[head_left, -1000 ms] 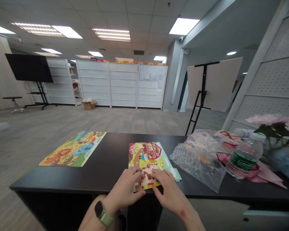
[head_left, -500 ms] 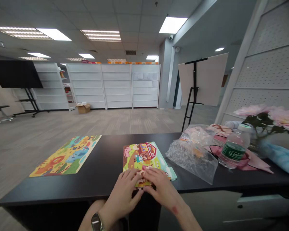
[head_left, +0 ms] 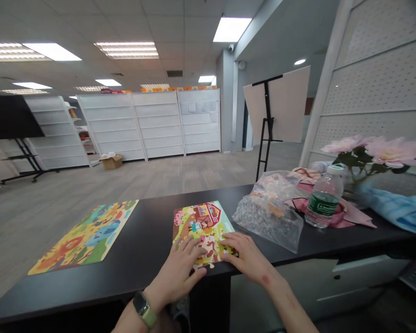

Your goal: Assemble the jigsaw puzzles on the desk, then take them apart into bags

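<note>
- The left hand and right hand were apart, both resting open on the near part of the farm jigsaw puzzle; neither clamped it;
- The puzzle lay flat on the black bench, between the hands and the plastic bag; it was bright yellow-green, with a red barn at the top and a brown-and-white patch near the fingers;
- A second puzzle, yellow, blue and green, lay well left of it;
- A water bottle stood to the right, near pink flowers and a blue cloth;
</note>
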A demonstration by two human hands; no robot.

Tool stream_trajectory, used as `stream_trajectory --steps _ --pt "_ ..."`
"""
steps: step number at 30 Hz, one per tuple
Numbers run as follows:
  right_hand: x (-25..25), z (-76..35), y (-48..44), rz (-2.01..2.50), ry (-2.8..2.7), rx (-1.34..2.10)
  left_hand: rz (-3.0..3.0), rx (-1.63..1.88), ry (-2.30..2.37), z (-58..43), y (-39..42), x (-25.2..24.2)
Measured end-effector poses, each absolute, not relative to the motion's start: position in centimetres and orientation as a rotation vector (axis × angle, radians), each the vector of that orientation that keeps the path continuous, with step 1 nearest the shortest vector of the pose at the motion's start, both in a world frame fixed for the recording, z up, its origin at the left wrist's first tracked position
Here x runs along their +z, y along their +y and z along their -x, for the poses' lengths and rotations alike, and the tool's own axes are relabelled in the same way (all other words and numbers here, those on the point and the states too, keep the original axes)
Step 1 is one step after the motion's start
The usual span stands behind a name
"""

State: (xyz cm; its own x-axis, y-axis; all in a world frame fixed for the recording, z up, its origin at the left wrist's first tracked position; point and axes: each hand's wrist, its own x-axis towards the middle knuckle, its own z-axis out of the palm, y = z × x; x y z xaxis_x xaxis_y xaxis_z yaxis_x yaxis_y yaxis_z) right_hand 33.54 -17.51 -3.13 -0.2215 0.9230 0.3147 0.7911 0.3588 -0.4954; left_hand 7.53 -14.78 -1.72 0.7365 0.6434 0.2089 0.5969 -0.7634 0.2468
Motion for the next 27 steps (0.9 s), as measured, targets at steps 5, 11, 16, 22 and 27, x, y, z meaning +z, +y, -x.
stream_trajectory --steps 5,11,16,22,27 --pt "-3.5 -34.6 -14.9 1.544 -2.006 0.185 -2.811 0.429 1.043 -8.1 -14.4 -2.2" --pt "-4.4 -34.5 -12.2 1.635 -1.85 0.1 -2.855 0.444 1.061 -8.2 -14.4 -2.6" --pt "-4.6 -35.0 -13.1 1.588 -1.916 0.112 -2.888 0.46 1.065 -8.4 -14.3 -2.8" --pt "-5.5 -36.7 -12.9 1.714 -1.868 0.109 -2.92 0.496 1.082 -8.5 -14.6 -2.9" --pt "-5.2 -37.0 -12.8 1.834 -1.699 -0.006 -2.944 0.519 1.075 -8.4 -14.8 -2.8"
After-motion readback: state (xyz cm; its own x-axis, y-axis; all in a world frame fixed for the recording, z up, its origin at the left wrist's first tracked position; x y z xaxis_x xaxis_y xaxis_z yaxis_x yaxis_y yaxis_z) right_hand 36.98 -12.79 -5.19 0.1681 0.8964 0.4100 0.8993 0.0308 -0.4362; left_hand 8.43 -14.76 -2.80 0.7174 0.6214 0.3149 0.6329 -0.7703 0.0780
